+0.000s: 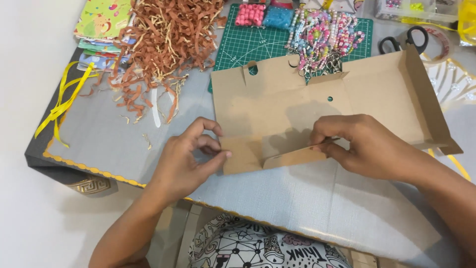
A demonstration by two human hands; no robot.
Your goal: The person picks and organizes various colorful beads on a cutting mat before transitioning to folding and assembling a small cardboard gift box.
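Note:
A flat brown cardboard box blank [277,106] lies unfolded on the grey table cover [307,198], its right end flap standing up. My left hand [186,159] pinches the near left corner of the cardboard between thumb and fingers. My right hand [364,144] grips the near flap [297,156] and lifts it a little off the table. Both hands are on the near edge of the cardboard.
A pile of brown shredded paper [168,39] lies at the back left beside coloured paper sheets [101,20] and yellow ribbon [67,97]. A green cutting mat [248,42] holds beaded chains [322,34]. Black scissors [404,39] and a tape roll [444,42] sit back right.

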